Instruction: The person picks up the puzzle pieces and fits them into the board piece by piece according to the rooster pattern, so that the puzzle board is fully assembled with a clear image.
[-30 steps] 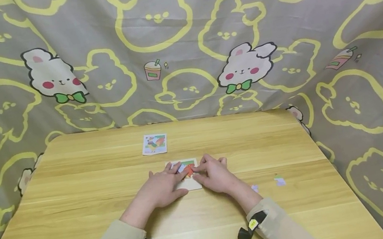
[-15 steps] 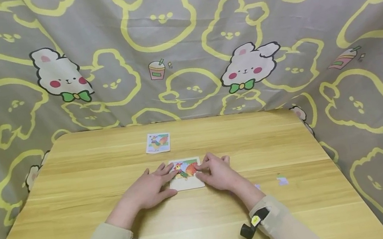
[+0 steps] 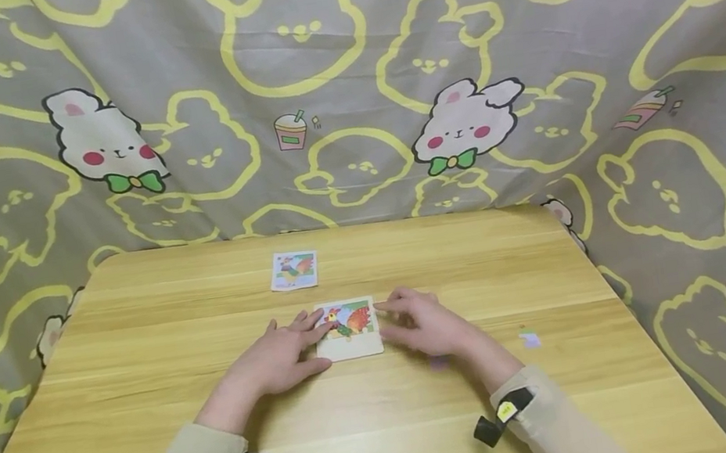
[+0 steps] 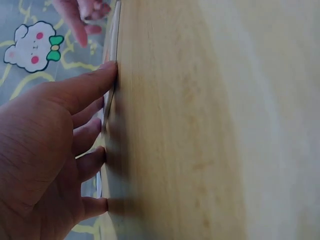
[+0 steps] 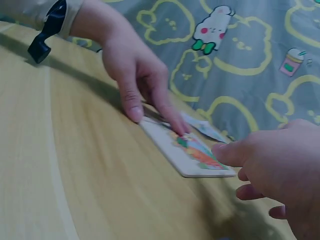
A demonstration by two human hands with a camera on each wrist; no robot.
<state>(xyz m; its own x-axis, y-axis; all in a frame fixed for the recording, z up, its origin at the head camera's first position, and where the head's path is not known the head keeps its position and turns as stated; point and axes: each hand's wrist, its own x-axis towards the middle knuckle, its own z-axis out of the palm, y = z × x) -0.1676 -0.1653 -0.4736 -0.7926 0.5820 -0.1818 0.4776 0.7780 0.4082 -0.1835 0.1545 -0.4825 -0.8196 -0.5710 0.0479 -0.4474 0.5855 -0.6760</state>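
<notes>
A jigsaw board (image 3: 362, 346) with a white frame lies flat on the table. Assembled pieces (image 3: 358, 317) fill its upper part with a red and yellow rooster; the lower strip is plain white. My left hand (image 3: 277, 359) rests at the board's left side, a finger reaching onto the picture and the thumb (image 4: 107, 72) at the near left corner. At the right edge hovers my right hand (image 3: 431, 322), thumb and index finger apart, nothing between them. In the right wrist view, its index finger (image 5: 227, 152) overlaps the board's edge.
Behind the board lies a card (image 3: 294, 270) printed with a similar rooster. To the right are a loose puzzle piece (image 3: 530, 340) and a purplish piece (image 3: 438, 363) beside the right wrist. A patterned curtain (image 3: 343, 103) hangs behind the wooden table (image 3: 367, 432).
My left hand has drawn back leftward, uncovering the rooster's head. My right hand has moved off the picture to the right, its thumb and index finger spreading.
</notes>
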